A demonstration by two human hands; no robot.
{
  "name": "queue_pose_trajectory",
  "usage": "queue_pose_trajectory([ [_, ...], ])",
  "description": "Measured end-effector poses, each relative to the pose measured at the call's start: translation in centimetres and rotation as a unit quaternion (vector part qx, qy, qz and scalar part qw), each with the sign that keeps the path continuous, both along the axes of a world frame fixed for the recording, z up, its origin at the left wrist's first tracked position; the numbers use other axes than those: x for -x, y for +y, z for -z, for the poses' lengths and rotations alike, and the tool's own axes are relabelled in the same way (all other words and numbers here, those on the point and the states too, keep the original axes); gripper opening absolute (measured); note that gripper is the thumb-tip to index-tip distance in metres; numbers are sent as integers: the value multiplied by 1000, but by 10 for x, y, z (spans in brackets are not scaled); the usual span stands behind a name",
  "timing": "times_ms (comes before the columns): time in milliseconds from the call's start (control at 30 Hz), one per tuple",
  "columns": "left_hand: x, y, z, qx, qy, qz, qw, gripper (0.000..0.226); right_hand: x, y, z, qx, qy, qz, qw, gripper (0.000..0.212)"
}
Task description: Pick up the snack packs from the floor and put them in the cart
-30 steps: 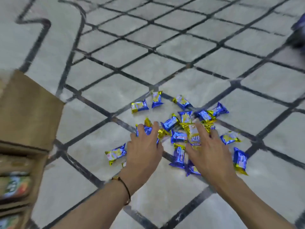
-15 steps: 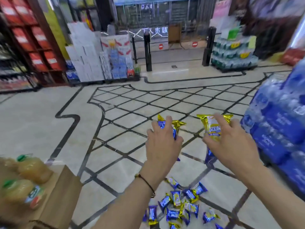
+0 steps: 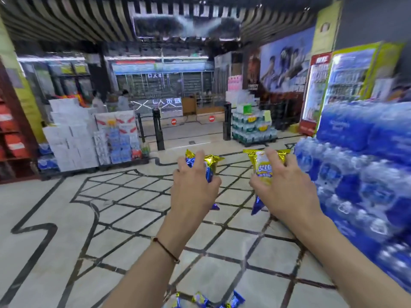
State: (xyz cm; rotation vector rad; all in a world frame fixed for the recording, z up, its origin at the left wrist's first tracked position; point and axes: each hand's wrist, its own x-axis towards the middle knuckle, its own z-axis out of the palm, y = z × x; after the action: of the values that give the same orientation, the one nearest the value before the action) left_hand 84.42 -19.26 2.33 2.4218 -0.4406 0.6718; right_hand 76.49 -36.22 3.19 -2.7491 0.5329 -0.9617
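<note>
While a few snack packs [image 3: 206,301] lie on the floor [image 3: 124,218] at the bottom edge of the head view, two handfuls are held well above it in front of the person.

Left hand [image 3: 195,187]: grip curled round a blue pack with gold crimped ends [image 3: 210,166], with a blue corner showing below the palm. How many packs it encloses cannot be told.

Right hand [image 3: 287,190]: grip pinching a yellow pack [image 3: 263,168] between thumb and fingers, with a second blue pack [image 3: 256,204] hanging beneath the palm.

Change: one second earlier both hands were pressed into the pile on the floor. The packs have since been lifted clear, and the view has swung up from the tiles to the shop entrance. The pick-up step of this round therefore appears complete and the carry to the cart is in hand. The cart itself is not in view, so its direction cannot be told; a turn toward it is probably needed. Packs left on the floor suggest at least one further round.

Surroundings: a cord bracelet [image 3: 165,250] on the left wrist; stacked bottled water [image 3: 355,185] in blue wrap close on the right; white cartons [image 3: 71,138] piled at left; entrance gate posts [image 3: 159,130] beyond.
</note>
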Motion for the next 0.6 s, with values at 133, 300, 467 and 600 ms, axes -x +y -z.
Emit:
queue_pose_trajectory([
  [133, 20, -13, -19, 17, 2, 50, 999, 55, 35, -1, -13, -5, -7, 46, 999, 64],
  [300, 43, -28, -23, 38, 9, 144, 989, 59, 83, 11, -17, -2, -11, 132, 991, 62],
  [467, 73, -58, -21, 39, 24, 240, 970, 59, 142, 16, -12, -2, 5, 221, 975, 64],
  [600, 125, -96, -14, 31, 31, 335, 941, 59, 219, 7, -6, -12, 16, 311, 950, 63],
])
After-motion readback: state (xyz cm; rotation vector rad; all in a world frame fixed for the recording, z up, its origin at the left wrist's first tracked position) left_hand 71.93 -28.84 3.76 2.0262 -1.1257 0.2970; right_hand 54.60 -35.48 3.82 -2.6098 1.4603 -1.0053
